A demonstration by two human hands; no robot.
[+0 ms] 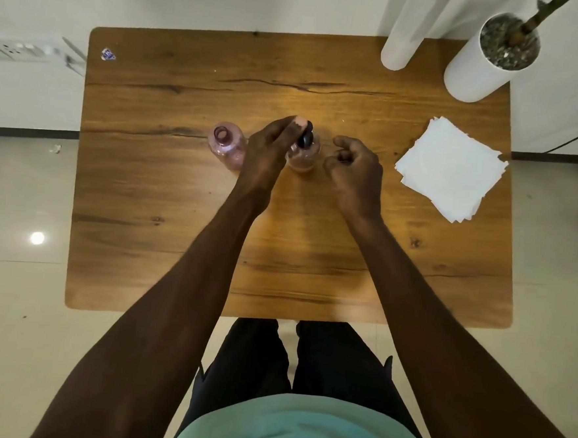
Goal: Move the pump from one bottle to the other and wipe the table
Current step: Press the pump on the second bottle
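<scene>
Two small clear pinkish bottles stand mid-table. The left bottle (226,145) has an open, uncapped neck. The right bottle (304,158) carries the black pump (306,138) on top. My left hand (268,152) reaches over between the bottles, its fingertips pinched on the pump head. My right hand (354,170) hovers just right of the pump bottle, fingers loosely curled, holding nothing and not touching the bottle. A stack of white paper napkins (450,168) lies on the right side of the wooden table (176,245).
A white plant pot (475,71) and a white cylinder (401,38) stand at the far right corner. A small sticker (108,54) sits near the far left corner. Tiled floor surrounds the table; my legs are at the near edge.
</scene>
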